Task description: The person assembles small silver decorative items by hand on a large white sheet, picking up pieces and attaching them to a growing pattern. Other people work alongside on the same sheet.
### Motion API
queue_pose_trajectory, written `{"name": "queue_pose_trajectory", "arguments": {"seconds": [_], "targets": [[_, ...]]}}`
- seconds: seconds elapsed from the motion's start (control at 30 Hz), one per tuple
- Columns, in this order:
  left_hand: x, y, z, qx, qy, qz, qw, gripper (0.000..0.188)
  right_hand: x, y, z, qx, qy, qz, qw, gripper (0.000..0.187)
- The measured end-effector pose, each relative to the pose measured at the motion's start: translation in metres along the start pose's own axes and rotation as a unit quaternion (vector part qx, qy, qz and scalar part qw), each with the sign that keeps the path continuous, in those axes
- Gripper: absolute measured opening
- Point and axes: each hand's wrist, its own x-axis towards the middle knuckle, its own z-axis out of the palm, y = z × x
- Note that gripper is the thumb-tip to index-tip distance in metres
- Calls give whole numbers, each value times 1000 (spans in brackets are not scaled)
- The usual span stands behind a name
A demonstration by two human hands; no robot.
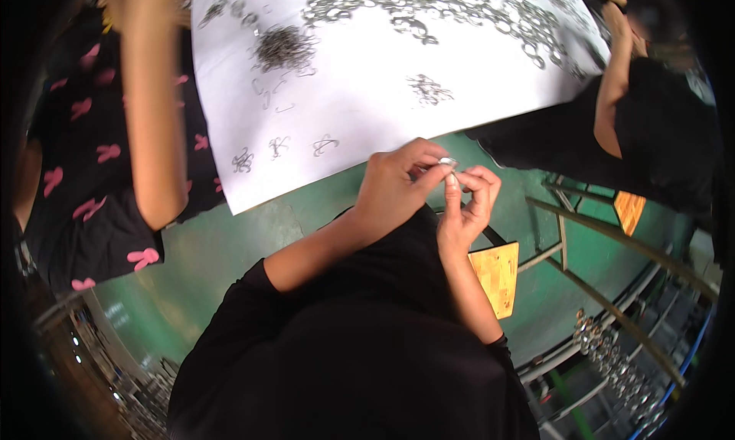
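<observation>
Just off the near edge of a white-topped table (352, 80), my two hands meet in front of me. My left hand (398, 178) pinches a small shiny metal piece (448, 163) between thumb and fingers. From the other side, the thumb and fingers of my right hand (467, 202) close on the same spot. The piece is mostly covered by fingertips, so its exact shape does not show. On the table beyond lie a small heap of thin wire hooks (430, 90) and, further left, a dense dark heap of similar wire pieces (283, 48).
Many metal rings (429, 0) spread over the far tabletop. Small wire clusters (243, 160) lie near the left corner. A co-worker's arm (153, 111) reaches in at left; another person (658, 126) works at right. A wooden stool seat (496, 278) stands beside my right forearm.
</observation>
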Motion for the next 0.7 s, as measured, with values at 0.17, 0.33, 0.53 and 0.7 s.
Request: {"name": "queue_pose_trajectory", "arguments": {"seconds": [0.17,0.33,0.53,0.7], "targets": [[-15,-12,-8,63,40,45,996,16,-6,0,6,-88,-61,-71,992,11],[-26,-31,-13,136,78,107,982,13,-8,10,7,-160,-141,-121,969,14],[-45,-52,-29,120,81,79,986,11,20,22,14,-66,-206,-54,975,10],[-60,-77,-36,92,94,23,991,12,42,36,111,-71,-403,-190,893,13]]}}
